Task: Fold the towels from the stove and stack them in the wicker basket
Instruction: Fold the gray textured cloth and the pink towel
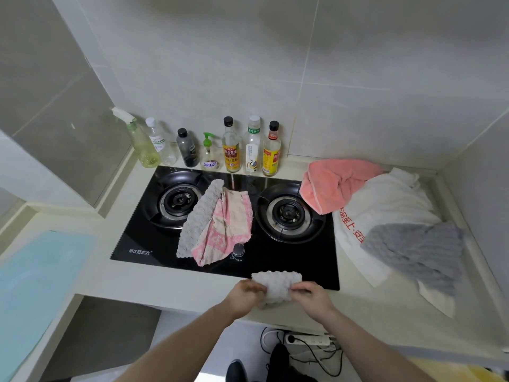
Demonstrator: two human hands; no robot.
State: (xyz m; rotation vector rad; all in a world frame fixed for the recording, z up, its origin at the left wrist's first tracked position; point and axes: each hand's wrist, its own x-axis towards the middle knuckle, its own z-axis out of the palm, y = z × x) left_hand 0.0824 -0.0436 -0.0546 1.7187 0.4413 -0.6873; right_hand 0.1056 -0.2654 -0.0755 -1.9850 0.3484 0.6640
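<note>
Both forearms reach up from the bottom edge to a small pale grey towel (276, 287) held over the front lip of the desk (170, 288), just at the near edge of the black stove (228, 216). Left hand (246, 295) pinches its left end, and right hand (311, 296) pinches its right end, fingers curled onto the cloth. Bunched into a short band, the towel has its long axis running left to right between the hands; its surface is nubbly and waffled, off-white to grey.

Between the two burners lies a grey towel (197, 216) overlapped by a pink patterned towel (228, 230), both stretched roughly front to back. On the desk to the right sit a coral towel (330, 186), a white towel with red lettering (385, 205) and a dark grey towel (418, 252). Bottles (231, 146) line the tiled wall behind the stove.
</note>
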